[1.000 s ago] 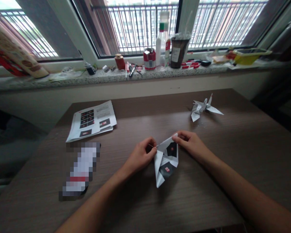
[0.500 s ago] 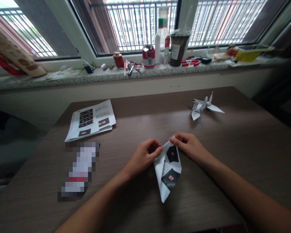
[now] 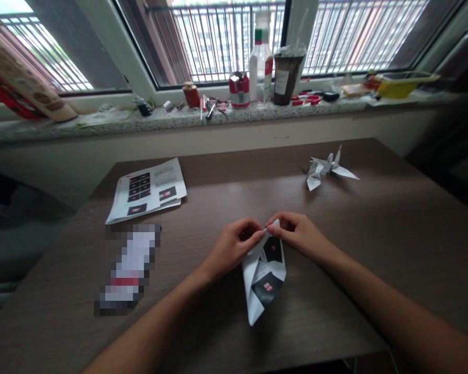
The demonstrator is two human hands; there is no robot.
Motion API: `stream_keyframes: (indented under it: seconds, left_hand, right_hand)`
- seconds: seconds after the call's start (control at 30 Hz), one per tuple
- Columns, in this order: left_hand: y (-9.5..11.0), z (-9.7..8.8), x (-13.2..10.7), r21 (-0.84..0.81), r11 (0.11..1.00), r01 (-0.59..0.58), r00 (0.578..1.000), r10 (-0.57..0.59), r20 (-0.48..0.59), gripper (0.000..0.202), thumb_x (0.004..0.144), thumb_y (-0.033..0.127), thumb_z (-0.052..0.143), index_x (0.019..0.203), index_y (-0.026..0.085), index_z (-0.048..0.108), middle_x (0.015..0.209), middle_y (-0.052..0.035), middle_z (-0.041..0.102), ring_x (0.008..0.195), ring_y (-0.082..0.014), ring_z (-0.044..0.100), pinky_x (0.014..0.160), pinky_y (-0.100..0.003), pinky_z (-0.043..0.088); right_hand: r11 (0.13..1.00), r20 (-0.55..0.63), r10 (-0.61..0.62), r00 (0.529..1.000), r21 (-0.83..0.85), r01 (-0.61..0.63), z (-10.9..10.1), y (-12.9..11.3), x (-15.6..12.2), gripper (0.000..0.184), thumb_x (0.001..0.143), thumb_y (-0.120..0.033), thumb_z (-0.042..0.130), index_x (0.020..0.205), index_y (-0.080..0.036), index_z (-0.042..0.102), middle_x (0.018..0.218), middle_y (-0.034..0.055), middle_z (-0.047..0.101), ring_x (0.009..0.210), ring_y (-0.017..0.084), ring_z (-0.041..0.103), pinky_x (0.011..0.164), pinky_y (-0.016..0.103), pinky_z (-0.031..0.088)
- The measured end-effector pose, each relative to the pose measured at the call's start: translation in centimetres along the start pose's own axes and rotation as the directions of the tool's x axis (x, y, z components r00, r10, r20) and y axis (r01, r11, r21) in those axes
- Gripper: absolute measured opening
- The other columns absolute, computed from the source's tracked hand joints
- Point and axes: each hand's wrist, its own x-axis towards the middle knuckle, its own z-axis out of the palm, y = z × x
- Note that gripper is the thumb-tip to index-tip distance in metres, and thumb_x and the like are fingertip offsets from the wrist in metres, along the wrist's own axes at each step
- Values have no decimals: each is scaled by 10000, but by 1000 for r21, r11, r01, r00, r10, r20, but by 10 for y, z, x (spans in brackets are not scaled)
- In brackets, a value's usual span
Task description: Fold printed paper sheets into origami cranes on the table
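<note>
A partly folded sheet of printed paper (image 3: 264, 272), white with dark picture squares, hangs between my two hands over the table's near half. Its long point is directed down toward me. My left hand (image 3: 237, 241) pinches the upper left edge between thumb and fingers. Close beside it, my right hand (image 3: 292, 228) pinches the top corner. The fingertips of both hands nearly meet there, and the fingers partly hide that edge. Farther back on the right stands a folded paper crane (image 3: 327, 167), which neither hand touches.
Printed sheets (image 3: 150, 189) lie at the table's (image 3: 226, 182) back left, with a blurred-out, phone-shaped object (image 3: 130, 270) in front. Along the windowsill (image 3: 171, 120) stand a red can (image 3: 239, 89), a clear bottle (image 3: 260, 72), a dark drink cup (image 3: 286, 78) and a yellow container (image 3: 400, 87).
The folded paper has swung, its lower point moving left. My right hand has shifted slightly left, closer to my left hand. Both keep their pinch.
</note>
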Motion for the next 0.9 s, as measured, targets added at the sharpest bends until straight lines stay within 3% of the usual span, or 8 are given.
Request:
stream_keyframes:
  seconds: [0.37,0.53,0.63,0.77,0.9]
  left_hand:
    - [1,-6,0,10,1000,4,1000,-4,25,220,1004,352,627,968,153,713,922,-56,717,852,-181,649,763,-289,492]
    - [-2,-14,1,9,998,62,998,-61,-11,225,988,366,637,981,157,720,928,-56,732,839,-178,660,747,-280,499]
    - [-2,-21,1,30,995,95,995,-94,-35,221,980,362,644,967,158,725,914,-53,735,833,-177,662,746,-277,497]
    - [-1,-25,1,25,991,132,989,-130,-69,211,965,345,659,925,149,726,871,-50,731,800,-175,658,720,-270,493]
    - [-2,-24,1,39,990,133,991,-131,-40,194,962,324,662,911,150,732,871,-48,735,798,-171,658,718,-267,489]
  right_hand:
    - [999,78,-20,997,28,18,-5,5,1,368,969,-502,627,855,-189,785,835,52,762,777,191,674,710,303,497]
    - [993,-86,52,995,107,-43,-11,7,3,379,937,-540,657,922,-188,797,881,63,768,801,200,679,734,316,506]
    - [981,-122,97,988,182,-74,-15,9,4,391,923,-554,671,945,-181,784,885,65,761,788,203,685,719,318,516]
    - [996,-99,87,991,47,-82,-18,6,4,360,932,-524,662,906,-181,767,861,62,759,789,212,685,733,329,512]
    - [997,-2,48,999,-64,-48,-21,-2,3,277,945,-445,656,968,-193,768,970,74,778,884,223,697,799,339,514]
